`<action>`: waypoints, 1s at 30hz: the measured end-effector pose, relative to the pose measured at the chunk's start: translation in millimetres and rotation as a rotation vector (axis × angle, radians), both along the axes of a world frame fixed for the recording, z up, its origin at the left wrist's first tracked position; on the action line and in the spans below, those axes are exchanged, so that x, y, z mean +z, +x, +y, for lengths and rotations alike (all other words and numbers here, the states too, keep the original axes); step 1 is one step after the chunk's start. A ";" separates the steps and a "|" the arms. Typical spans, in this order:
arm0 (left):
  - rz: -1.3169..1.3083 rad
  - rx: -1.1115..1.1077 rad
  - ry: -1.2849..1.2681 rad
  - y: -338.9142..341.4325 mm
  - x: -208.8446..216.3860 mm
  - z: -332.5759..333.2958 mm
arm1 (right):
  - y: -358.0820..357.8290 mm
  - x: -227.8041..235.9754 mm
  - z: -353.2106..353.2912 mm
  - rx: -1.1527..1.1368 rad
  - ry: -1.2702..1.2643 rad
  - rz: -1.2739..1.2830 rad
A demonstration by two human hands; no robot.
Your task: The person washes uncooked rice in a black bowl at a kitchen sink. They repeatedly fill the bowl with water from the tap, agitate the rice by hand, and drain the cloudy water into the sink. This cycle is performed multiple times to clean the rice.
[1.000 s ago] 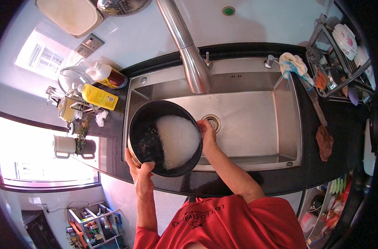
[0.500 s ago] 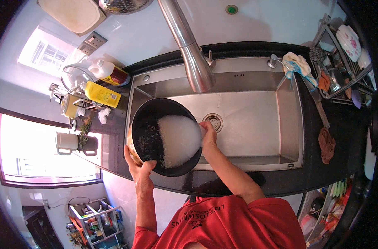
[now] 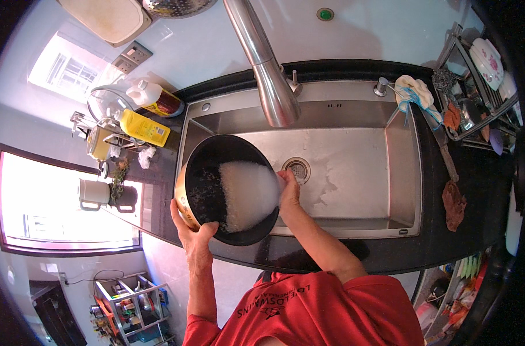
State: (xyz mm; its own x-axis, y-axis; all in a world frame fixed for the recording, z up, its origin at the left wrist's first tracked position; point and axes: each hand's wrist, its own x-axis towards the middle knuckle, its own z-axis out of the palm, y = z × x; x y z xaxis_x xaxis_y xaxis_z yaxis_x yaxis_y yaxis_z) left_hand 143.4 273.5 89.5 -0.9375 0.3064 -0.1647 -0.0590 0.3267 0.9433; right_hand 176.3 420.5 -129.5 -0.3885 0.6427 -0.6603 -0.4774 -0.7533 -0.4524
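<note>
Black counter [image 3: 383, 249], curving with the lens, surrounds a steel sink [image 3: 355, 167] whose floor bears a wet patch right of the drain. A round pot [image 3: 219, 151], black inside and gold outside, is held over the sink's front left corner, tilted toward the right with its mouth in view. The left hand [image 3: 195, 237] clasps its lower left side, thumb hooked over the rim, fingers spread along the gold wall; their undersides are hidden. The right hand [image 3: 289, 193] is curled at the right rim, fingers bunched close together; whether they pinch the rim or merely cup beside it cannot be told. White grains in cloudy liquid [image 3: 248, 196] lie against the right inner wall, the boundary between grain and liquid hard to make out. The drain [image 3: 297, 170] is partly covered by the right fingertips. Both upper arms are covered by red sleeves.
</note>
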 end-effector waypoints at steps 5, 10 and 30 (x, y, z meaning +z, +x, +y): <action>0.032 0.000 -0.040 4.4 5.1 3.7 | -2.2 -6.8 -1.3 -0.006 0.005 -0.041; 0.055 -0.022 -0.020 7.5 5.9 6.1 | 0.5 -3.4 -3.5 -0.004 -0.005 -0.088; 0.175 -0.090 -0.059 9.7 3.2 13.2 | 1.3 -12.0 -6.4 -0.063 -0.097 0.026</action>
